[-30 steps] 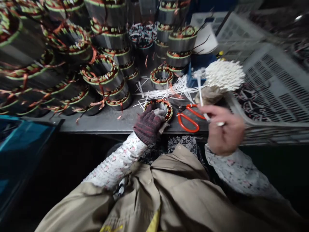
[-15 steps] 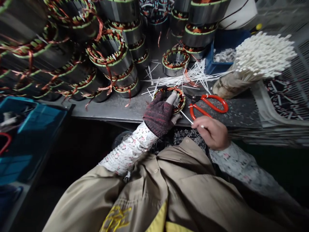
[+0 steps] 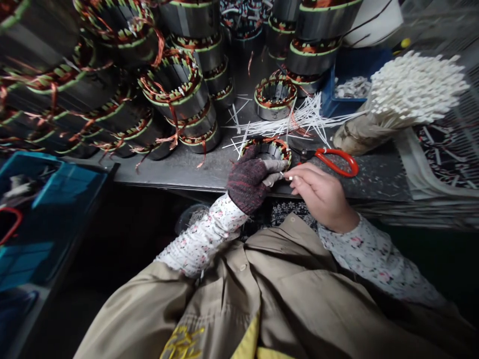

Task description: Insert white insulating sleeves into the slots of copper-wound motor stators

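A wound motor stator (image 3: 267, 148) with copper coils and a green-edged rim lies at the front of the bench. My left hand (image 3: 249, 182), in a dark knitted glove with pale coverings on some fingers, grips its near left rim. My bare right hand (image 3: 318, 192) pinches a white cable tie (image 3: 291, 178) at the near right rim, close to the left fingertips. Most of the tie is hidden by the fingers. Red-handled scissors (image 3: 339, 162) lie just beyond my right hand, their blades toward the stator.
Loose white cable ties (image 3: 299, 117) are scattered behind the stator, beside another stator (image 3: 275, 97). Stacked stators (image 3: 179, 94) fill the left and back. At right stand a thick bundle of ties (image 3: 415, 89), a blue bin (image 3: 342, 82) and a pale basket (image 3: 419, 164). A turquoise crate (image 3: 63, 199) is at left.
My right hand has moved left and up to the stator's rim, and the stretch of tie that showed is now mostly covered. My left fingers have shifted toward the near right rim.
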`<state>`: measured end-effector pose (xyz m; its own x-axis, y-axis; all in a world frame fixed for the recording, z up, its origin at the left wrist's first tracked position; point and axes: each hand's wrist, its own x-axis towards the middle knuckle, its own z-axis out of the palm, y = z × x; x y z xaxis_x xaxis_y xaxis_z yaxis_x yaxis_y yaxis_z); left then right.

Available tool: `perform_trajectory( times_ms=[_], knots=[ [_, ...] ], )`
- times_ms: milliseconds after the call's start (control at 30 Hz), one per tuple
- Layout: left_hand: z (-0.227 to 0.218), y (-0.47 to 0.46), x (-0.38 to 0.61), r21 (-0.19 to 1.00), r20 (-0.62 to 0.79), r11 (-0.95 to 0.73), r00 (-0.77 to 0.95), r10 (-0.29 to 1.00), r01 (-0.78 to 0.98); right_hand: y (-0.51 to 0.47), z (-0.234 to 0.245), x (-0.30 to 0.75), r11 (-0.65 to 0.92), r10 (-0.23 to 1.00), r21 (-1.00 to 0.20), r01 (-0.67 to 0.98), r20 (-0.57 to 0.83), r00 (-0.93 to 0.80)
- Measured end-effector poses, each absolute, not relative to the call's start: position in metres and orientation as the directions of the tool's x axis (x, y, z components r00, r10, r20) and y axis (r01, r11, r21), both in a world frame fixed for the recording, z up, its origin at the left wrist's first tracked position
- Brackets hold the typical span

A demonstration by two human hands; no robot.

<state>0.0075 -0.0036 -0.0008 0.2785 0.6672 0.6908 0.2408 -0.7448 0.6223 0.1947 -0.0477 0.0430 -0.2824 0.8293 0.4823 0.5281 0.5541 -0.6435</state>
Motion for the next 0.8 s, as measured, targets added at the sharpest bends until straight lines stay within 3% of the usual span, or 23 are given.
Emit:
perform_trajectory(
  times_ms=[267,433,567,667,800],
  knots=[
    [0.005,-0.006,0.006,0.602,0.653,-0.721,0.308,0.692,0.344,-0.045,0.039,0.19,0.582,0.781,-0.517,0.627,0.571,-0.254],
    [0.003,-0.004,0.006,0.597,0.661,-0.738,0.329,0.674,0.313,-0.034,0.029,0.188,0.485,0.83,-0.462,0.743,0.509,-0.226],
    [0.002,-0.003,0.004,0.556,0.685,-0.77,0.352,0.638,0.312,-0.034,0.034,0.184,0.402,0.882,-0.534,0.744,0.445,-0.157],
    [0.005,-0.005,0.004,0.515,0.644,-0.757,0.4,0.652,0.403,-0.039,0.05,0.183,0.399,0.911,-0.586,0.706,0.338,-0.235],
    [0.008,-0.007,0.006,0.496,0.663,-0.752,0.37,0.651,0.434,-0.046,0.072,0.191,0.419,0.904,-0.839,0.347,0.349,-0.247]
  ],
)
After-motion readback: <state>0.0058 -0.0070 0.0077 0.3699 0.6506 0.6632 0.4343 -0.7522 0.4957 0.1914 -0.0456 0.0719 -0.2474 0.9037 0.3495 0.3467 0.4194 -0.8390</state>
